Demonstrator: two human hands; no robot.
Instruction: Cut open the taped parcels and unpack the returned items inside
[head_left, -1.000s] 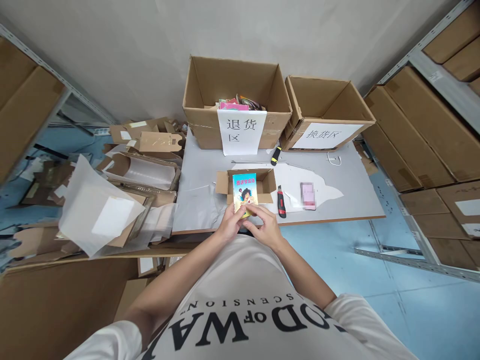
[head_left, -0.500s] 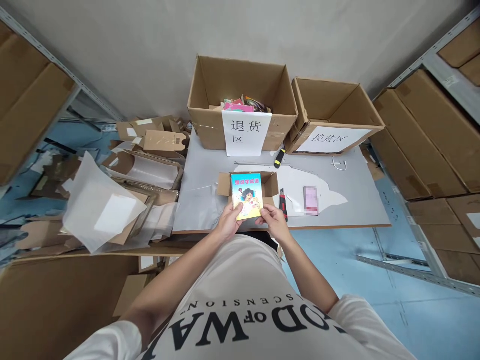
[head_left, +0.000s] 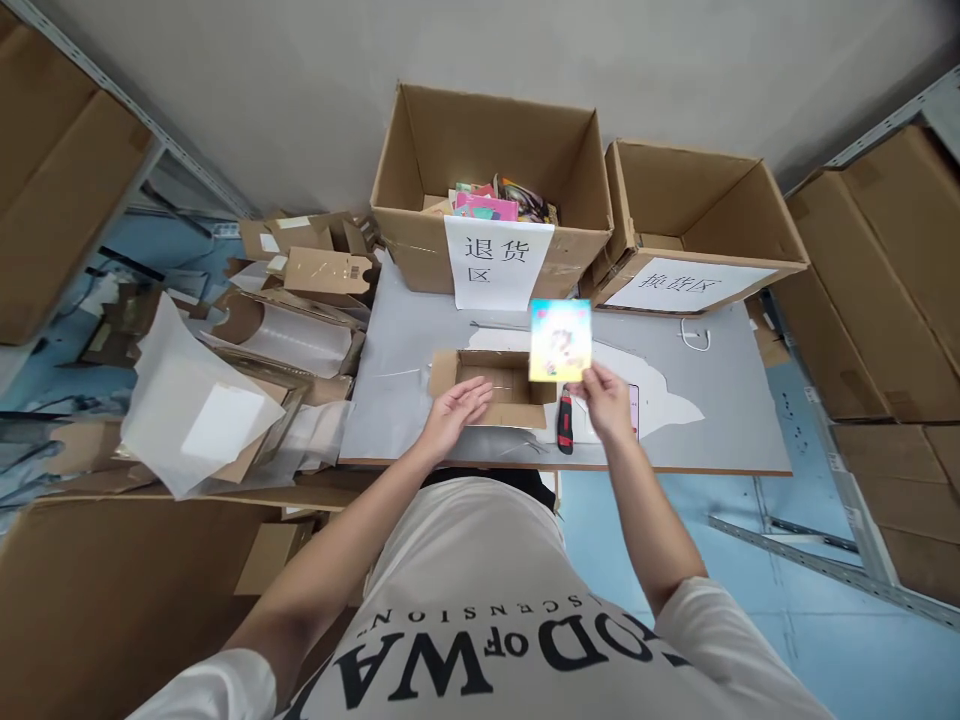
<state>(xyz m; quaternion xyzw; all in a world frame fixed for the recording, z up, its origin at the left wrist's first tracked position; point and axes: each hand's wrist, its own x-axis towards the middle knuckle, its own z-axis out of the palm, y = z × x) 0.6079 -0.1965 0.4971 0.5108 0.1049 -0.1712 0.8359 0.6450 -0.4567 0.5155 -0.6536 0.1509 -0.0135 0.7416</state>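
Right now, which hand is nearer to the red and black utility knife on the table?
The right hand. It holds a colourful booklet just right of the utility knife, almost beside it. The left hand hovers open at the small open box, farther to the knife's left.

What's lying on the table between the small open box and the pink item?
In the head view, a red-and-black utility knife lies between the small open box and the pink item, just below the right hand holding the booklet.

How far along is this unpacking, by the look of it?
Done: the small carton is open and looks emptied. In hand: the right hand holds up the colourful booklet, and the left hand rests open at the carton's edge. Left: the booklet is in neither big labelled box behind.
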